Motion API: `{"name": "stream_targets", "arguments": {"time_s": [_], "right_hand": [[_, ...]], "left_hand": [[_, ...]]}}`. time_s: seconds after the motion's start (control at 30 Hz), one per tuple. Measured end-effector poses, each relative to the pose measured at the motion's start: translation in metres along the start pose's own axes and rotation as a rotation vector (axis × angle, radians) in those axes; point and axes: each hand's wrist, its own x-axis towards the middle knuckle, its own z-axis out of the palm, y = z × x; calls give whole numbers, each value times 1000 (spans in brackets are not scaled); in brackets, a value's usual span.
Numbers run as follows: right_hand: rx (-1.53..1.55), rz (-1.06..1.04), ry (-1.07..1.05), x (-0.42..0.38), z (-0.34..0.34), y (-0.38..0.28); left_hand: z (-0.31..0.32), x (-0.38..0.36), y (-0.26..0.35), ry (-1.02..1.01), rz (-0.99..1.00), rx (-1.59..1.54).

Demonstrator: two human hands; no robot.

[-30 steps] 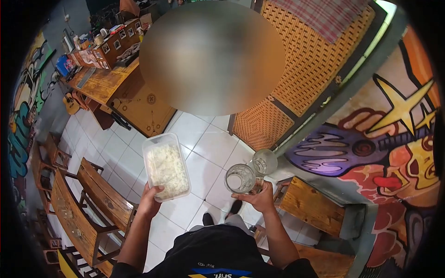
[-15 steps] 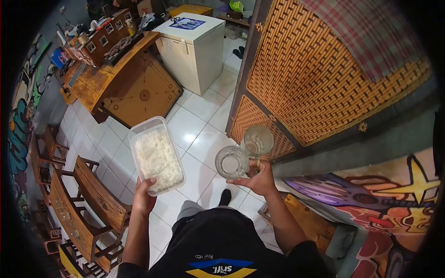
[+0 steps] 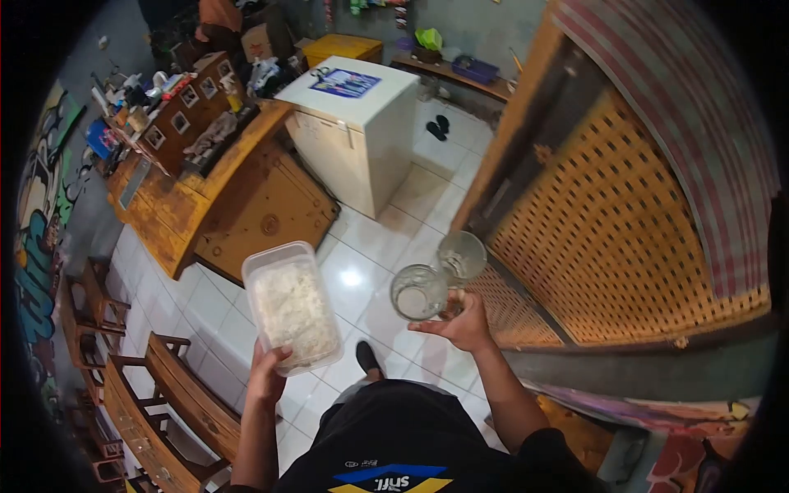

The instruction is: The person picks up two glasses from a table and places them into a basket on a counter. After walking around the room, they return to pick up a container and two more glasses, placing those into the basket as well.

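A clear plastic food container [image 3: 277,256] with a white, crumbly food [image 3: 296,306] inside is in my left hand [image 3: 267,374]. My thumb lies over its near rim, and the other fingers are mostly hidden beneath. To the right, my right hand [image 3: 464,324] is closed around the handles of two glass mugs. The nearer glass mug [image 3: 419,293] tilts so that I look into it, and the farther glass mug [image 3: 462,256] is beside it. Both look empty of drink. A gap separates the mugs from the container.
Ahead stands a white chest freezer [image 3: 353,135], left of it a wooden counter [image 3: 181,205] loaded with items. A woven partition [image 3: 608,222] with a checked cloth rises at right. Wooden benches [image 3: 173,386] line the lower left. Black sandals [image 3: 437,127] lie on the tiled floor [image 3: 362,246].
My view has shifted forward; the freezer and counter sit lower in the picture, and the partition looms larger at right. A foot has stepped ahead. Both hands keep their holds.
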Motion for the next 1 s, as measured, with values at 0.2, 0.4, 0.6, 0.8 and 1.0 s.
{"name": "stream_targets", "arguments": {"time_s": [0.2,0.4,0.6,0.8,1.0], "right_hand": [[162,-2,56,70,35,10],[-42,-43,89,134,29,5],[99,46,140,211,20,47],[78,77,132,291,13,47],[5,68,177,359,20,41]], "left_hand": [[0,103,65,-152,-15,96],[33,199,90,-261,24,48],[79,274,109,-240,-56,16],[91,346,127,-254,-91,6],[107,433,141,-244,-101,-40]]}}
